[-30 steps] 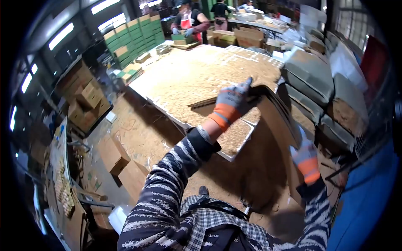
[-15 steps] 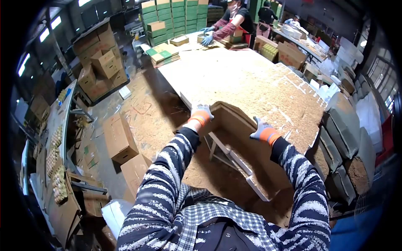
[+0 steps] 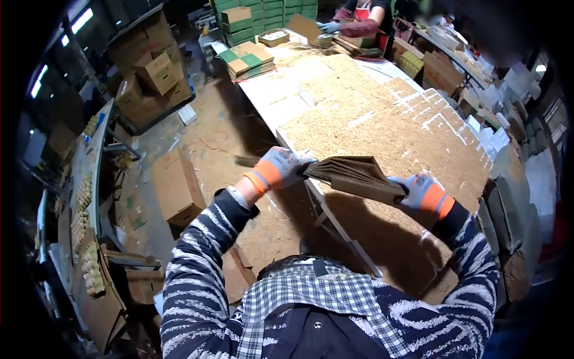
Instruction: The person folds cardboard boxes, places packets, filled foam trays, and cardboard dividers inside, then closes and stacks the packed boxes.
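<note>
A brown, sack-like piece with a mesh-like texture is stretched between my hands above the table's near edge, its upper part gathered in pleats. My left hand is closed on its left end, and a dark strip sticks out beyond that hand. Closed around the right end is my right hand. Both hands wear grey and orange gloves. Below and beyond them, tan grainy material covers much of the white table, with white edges showing through in a grid on the right.
A co-worker's gloved hand is at the far end, near flattened green-and-tan cartons. Brown cartons stand on the littered floor to the left. Full sacks are piled at right. Egg trays line a left bench.
The brown piece was spread wide open and hanging low; now it is raised and drawn into a narrow pleated band. My right hand has shifted right, and my view has turned slightly.
</note>
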`<state>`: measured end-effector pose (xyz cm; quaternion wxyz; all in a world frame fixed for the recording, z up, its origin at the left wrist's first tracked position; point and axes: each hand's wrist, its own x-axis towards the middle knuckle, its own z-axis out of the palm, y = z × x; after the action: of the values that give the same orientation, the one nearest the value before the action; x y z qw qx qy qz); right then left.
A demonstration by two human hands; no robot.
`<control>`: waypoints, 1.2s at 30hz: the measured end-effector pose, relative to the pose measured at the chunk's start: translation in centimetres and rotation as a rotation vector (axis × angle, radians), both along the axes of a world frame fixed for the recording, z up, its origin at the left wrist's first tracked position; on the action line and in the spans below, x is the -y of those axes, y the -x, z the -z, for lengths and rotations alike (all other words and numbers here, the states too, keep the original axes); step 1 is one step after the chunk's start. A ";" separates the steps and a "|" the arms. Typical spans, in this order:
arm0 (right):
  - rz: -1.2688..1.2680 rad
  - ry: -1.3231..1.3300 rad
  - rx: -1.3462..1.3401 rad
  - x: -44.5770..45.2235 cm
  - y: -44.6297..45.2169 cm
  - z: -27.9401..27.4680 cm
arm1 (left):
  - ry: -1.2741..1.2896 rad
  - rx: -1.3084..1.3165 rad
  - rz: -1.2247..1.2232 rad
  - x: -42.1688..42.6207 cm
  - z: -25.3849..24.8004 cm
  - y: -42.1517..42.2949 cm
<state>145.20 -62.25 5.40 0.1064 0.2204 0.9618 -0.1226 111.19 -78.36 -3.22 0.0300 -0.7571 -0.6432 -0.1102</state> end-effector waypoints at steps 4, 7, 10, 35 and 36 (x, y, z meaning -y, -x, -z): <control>-0.102 -0.025 0.009 -3.8 5.6 -0.8 | 0.080 0.028 0.059 -0.1 -3.1 4.9; -0.206 0.109 -0.085 -8.4 9.9 -0.9 | 0.005 0.134 0.078 -0.1 -3.6 10.7; -0.002 0.493 -0.297 -16.7 9.4 0.1 | -0.231 0.332 -0.354 6.4 -5.2 18.8; 0.090 0.063 -0.240 -21.4 71.5 15.9 | 0.339 0.438 -0.566 -19.5 10.7 52.5; 0.031 0.087 -0.338 -22.7 70.7 17.0 | 0.412 0.388 -0.621 -20.0 11.5 53.0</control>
<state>74.49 -39.54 -11.56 -0.0495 0.2066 0.9563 -0.2010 58.20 -58.39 -14.71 -0.2121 -0.4827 -0.8431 -0.1057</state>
